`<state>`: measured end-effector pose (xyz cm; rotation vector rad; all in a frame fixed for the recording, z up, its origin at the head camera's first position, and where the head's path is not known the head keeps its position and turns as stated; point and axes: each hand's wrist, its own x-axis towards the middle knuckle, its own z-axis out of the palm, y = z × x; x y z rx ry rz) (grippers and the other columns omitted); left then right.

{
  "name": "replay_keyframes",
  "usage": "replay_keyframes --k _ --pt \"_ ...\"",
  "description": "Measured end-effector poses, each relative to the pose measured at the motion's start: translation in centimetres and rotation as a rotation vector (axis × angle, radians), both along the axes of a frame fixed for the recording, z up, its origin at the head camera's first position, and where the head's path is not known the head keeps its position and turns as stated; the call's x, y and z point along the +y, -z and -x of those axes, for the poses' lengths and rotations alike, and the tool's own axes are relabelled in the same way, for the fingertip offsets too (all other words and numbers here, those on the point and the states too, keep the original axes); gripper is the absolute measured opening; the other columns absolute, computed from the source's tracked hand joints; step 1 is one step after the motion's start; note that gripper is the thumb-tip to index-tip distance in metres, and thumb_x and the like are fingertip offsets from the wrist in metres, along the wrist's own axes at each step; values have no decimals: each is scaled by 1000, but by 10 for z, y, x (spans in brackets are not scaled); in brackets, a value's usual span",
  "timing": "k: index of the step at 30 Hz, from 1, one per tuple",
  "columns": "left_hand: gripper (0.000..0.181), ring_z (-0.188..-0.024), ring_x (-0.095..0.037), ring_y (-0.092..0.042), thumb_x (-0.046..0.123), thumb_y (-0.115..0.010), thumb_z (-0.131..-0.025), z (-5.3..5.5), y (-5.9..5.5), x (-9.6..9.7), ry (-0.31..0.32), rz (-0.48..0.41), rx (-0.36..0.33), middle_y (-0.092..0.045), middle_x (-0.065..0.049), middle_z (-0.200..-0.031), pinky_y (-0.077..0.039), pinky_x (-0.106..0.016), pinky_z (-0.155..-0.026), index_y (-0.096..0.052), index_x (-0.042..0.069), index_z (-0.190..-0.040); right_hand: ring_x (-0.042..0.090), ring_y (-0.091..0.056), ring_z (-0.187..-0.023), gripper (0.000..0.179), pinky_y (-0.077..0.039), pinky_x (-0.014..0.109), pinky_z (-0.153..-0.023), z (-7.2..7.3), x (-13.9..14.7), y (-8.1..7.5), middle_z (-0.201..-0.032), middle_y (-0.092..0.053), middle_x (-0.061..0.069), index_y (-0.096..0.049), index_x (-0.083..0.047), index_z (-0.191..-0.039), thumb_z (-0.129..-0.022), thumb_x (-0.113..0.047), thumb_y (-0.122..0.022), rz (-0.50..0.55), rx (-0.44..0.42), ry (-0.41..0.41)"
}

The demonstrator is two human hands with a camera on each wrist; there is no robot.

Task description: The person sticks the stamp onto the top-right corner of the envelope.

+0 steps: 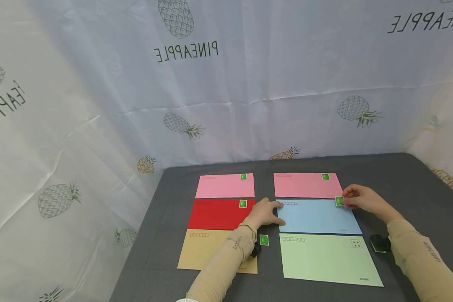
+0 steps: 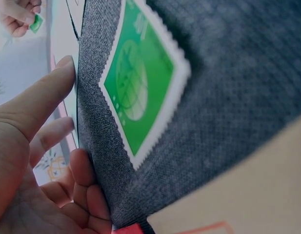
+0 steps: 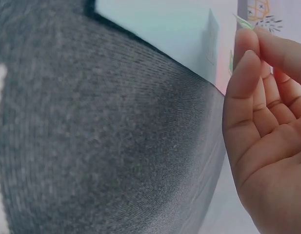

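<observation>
A green postage stamp (image 1: pixel 339 201) is pinched between the thumb and forefinger of my right hand (image 1: pixel 367 202), over the upper right corner of the blue envelope (image 1: pixel 313 217). In the right wrist view the stamp (image 3: pixel 244 23) shows edge-on at the fingertips; whether it touches the paper I cannot tell. My left hand (image 1: pixel 263 212) lies at the blue envelope's left edge, with thumb and fingers spread and touching it. Beneath the left wrist a loose green stamp (image 2: pixel 138 80) lies on the dark grey cloth.
Pink envelopes (image 1: pixel 226 186) (image 1: pixel 305 185) and a red envelope (image 1: pixel 215 214) bear green stamps. A tan envelope (image 1: pixel 200 249) is partly under the left forearm. Nearest on the right lies a light green envelope (image 1: pixel 324 258). Another stamp (image 1: pixel 379 251) is mostly hidden by the right wrist camera.
</observation>
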<state>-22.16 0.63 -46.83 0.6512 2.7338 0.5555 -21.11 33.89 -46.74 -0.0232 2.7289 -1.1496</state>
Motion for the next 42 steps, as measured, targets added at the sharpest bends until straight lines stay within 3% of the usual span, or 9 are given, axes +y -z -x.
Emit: replay_keyframes --k 9,22,42 --pt "60 -104 -16 -49 39 -75 -75 1 -1 0 2 -4 -3 -51 -7 -125 -49 -29 -83 -55 29 -130 15 -57 -75 31 -49 23 -63 6 -4 6 -84 -57 7 -51 1 -100 -86 -23 -64 -15 -48 -25" --pt "59 -105 -15 -50 41 -74 -75 2 -1 2 19 6 17 -52 -7 -125 -47 -30 -84 -56 30 -130 16 -53 -68 18 -45 25 -57 12 -11 10 -75 -53 5 -51 0 -88 -84 -13 -63 -74 -15 -37" --pt "59 -105 -16 -50 41 -74 -75 3 1 1 15 9 8 -52 -7 -125 -47 -31 -86 -55 30 -130 16 -51 -67 21 -42 27 -57 14 -16 14 -75 -51 5 -51 2 -89 -81 -12 -64 -118 -17 -28"
